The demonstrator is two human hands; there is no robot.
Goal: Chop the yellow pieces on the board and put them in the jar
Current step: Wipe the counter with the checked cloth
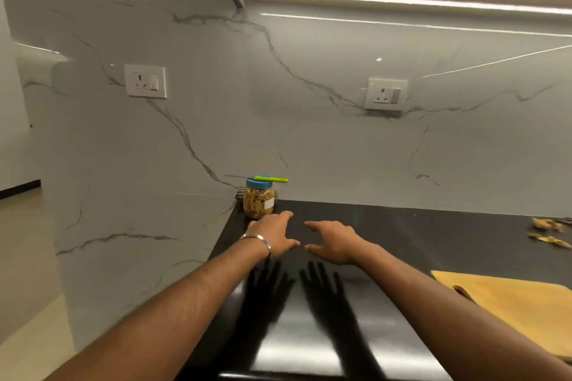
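Nearest the lens, two bare forearms stretched forward over a glossy black countertop (402, 226), their dark shadows and finger outlines spread on the surface just beneath. Left hand (272, 237) out flat with fingers straight, palm down, grasping nothing, a metal bangle (258, 241) round the wrist; fingertips reaching close to the base of the jar, contact not clear. Right hand (332, 241) likewise released, fingers extended and slightly spread, thumb pointing toward the left thumb, the two hands near each other but apart. Beyond the left hand, at the counter's far left corner against the wall, a clear plastic jar (259, 202) with a blue lid (259, 184), closed, filled with yellow-brown pieces and bearing a small white label. Across the lid, lying flat, a small knife (257, 178) with a lime-green handle pointing right and a thin blade jutting out to the left. At the right edge, a yellow wooden cutting board (510, 303) on the counter, partly hidden by the right forearm, with a handle slot near its left corner. Further back on the right, well apart from the jar, yellow pieces (549, 232) scattered on the bare counter, off the board. Behind, a white marble-veined backsplash (216, 102) with two wall sockets (145, 81), and a lit strip under the cabinet above
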